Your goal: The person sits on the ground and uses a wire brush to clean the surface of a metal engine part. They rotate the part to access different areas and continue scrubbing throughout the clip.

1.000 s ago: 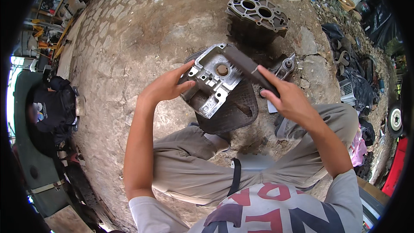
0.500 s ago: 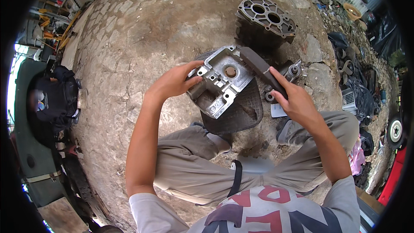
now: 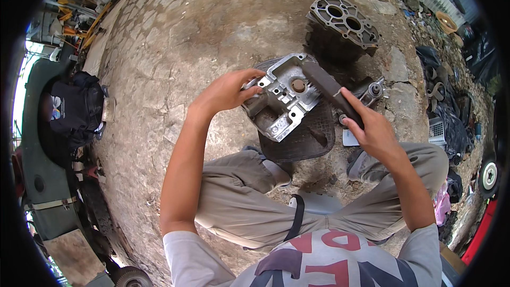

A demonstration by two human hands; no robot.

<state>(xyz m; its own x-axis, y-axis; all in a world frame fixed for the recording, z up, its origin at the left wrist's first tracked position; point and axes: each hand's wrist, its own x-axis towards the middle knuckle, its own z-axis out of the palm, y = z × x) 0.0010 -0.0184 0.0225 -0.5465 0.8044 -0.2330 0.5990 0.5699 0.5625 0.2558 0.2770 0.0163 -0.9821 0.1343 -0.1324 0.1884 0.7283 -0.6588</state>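
Note:
My left hand (image 3: 223, 91) grips the left edge of a silvery cast-metal engine casing (image 3: 285, 116), thumb on top and fingers along its side. The casing lies open side up, tilted across a dark rubber mat (image 3: 297, 151), with a round rusty spot in its hollow. My right hand (image 3: 374, 134) is closed round the near end of a long dark brown bar (image 3: 324, 85). The bar's far end rests against the casing's right rim. Just beyond my right fingers lies a smaller metal part with a round boss (image 3: 375, 90).
A larger engine housing (image 3: 353, 24) with two round holes stands at the far right. A pale card-like piece (image 3: 350, 138) lies by my right foot. Black bags (image 3: 451, 127) and rubble line the right side. A dark green vehicle panel (image 3: 53, 180) and a black backpack (image 3: 79, 109) are at left.
The whole view has shifted, so things sit further right. Against the casing, the bar and my right hand have slid slightly left and towards me. My left hand keeps its hold.

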